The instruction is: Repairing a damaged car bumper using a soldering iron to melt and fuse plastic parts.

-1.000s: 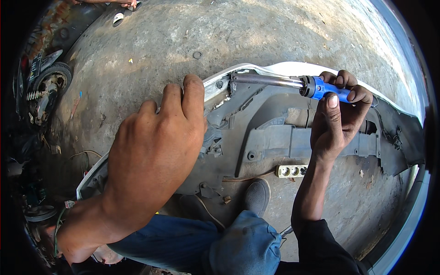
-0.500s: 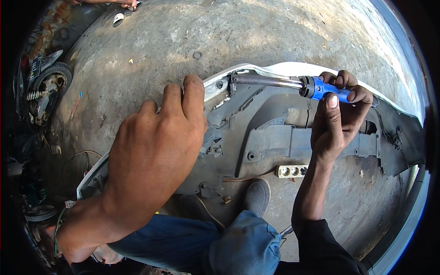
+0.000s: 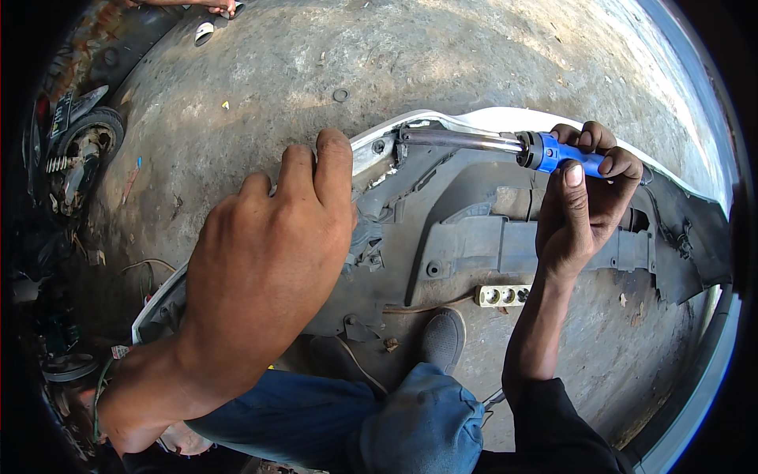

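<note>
My right hand point(image 3: 588, 178) is closed around the blue handle of a soldering iron point(image 3: 545, 152), the thumb pressed along its underside. Its long metal barrel points left, and the tip rests at the inner edge of a white car bumper point(image 3: 505, 118), where the plastic looks rough and broken. My left hand point(image 3: 276, 229) is closed over the bumper's rim, left of that spot, with its knuckles up. The fingertips are hidden beneath or behind the rim. Dark plastic lining point(image 3: 466, 245) spans the bumper's inner side below the iron.
A white power strip point(image 3: 502, 295) with a cable lies on the concrete floor near my shoe point(image 3: 444, 340). At far left stands a motorcycle, its rear wheel point(image 3: 93, 142) showing. Another person's hand point(image 3: 223, 6) is at the top left, near a white cup-like object point(image 3: 204, 33).
</note>
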{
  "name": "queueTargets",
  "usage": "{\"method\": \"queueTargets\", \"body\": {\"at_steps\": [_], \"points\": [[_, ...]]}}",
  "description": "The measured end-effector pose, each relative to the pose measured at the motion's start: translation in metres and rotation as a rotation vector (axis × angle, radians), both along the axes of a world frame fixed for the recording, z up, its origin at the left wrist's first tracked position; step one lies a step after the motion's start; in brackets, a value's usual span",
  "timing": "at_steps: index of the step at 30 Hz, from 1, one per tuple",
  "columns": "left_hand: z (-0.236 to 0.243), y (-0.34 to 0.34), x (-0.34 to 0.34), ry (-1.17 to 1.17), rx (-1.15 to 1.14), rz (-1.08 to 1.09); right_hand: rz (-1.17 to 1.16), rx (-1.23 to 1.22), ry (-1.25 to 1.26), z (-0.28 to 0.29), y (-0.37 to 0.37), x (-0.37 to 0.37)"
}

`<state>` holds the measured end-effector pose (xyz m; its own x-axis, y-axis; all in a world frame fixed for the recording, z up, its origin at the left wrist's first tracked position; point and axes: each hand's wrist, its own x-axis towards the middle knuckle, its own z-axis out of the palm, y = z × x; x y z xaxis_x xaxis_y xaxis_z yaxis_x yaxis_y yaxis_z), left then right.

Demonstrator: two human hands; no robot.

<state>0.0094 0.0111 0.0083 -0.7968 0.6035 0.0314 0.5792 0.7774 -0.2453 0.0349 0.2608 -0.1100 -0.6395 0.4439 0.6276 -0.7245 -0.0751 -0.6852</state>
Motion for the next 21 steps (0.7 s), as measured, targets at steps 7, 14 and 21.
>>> {"method": "queueTargets", "body": {"at_steps": [7,14,21], "points": [[-0.0045,0.0003,-0.0019,-0.02,0.021,-0.001,-0.029,-0.019,-0.014,-0.0002,0.0013,0.0008],[-0.004,0.0003,-0.0013,-0.015,0.017,-0.003,-0.027,-0.016,-0.003,-0.0005,0.0022,0.0012],[-0.0041,-0.0001,-0.0013,-0.014,0.018,-0.01,-0.015,0.002,0.012,-0.003,0.0038,0.0004]]}}
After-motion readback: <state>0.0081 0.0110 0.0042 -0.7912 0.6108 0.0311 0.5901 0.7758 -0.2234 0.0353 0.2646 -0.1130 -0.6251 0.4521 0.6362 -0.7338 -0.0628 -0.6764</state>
